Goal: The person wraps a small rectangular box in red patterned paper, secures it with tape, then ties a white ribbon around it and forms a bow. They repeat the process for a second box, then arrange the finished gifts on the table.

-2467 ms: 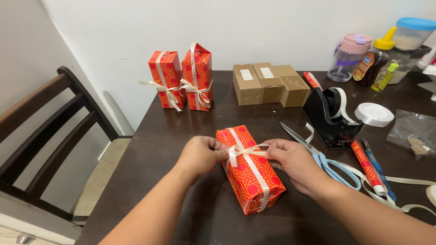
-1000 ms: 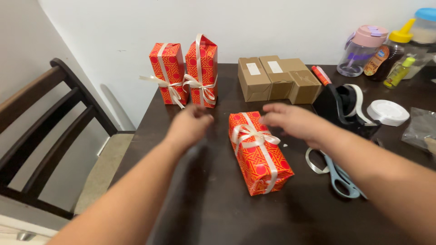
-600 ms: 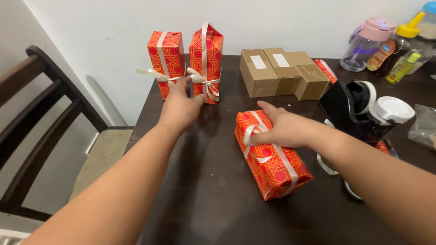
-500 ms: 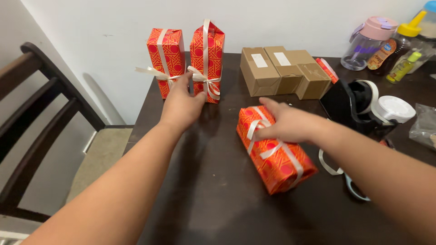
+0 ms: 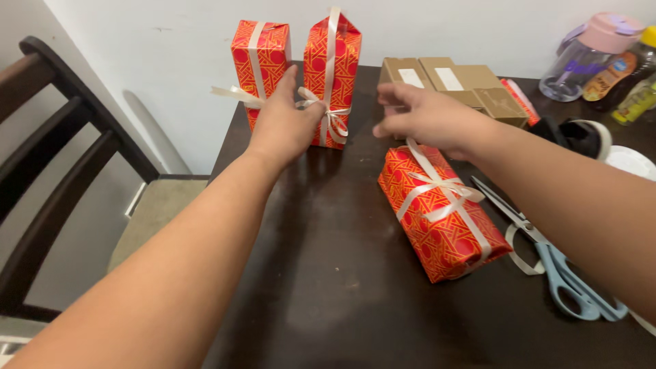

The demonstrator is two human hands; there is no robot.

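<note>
Your left hand (image 5: 283, 126) presses, seemingly open, against two upright wrapped boxes (image 5: 297, 75) at the bench's (image 5: 328, 294) back edge. Right hand (image 5: 424, 116) hovers spread above the lying wrapped box (image 5: 441, 212). Steady them; mind the bows.

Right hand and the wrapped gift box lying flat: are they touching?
Apart. The head view shows the right hand open and raised beyond the lying gift box, with dark table visible between fingers and wrapping.
</note>
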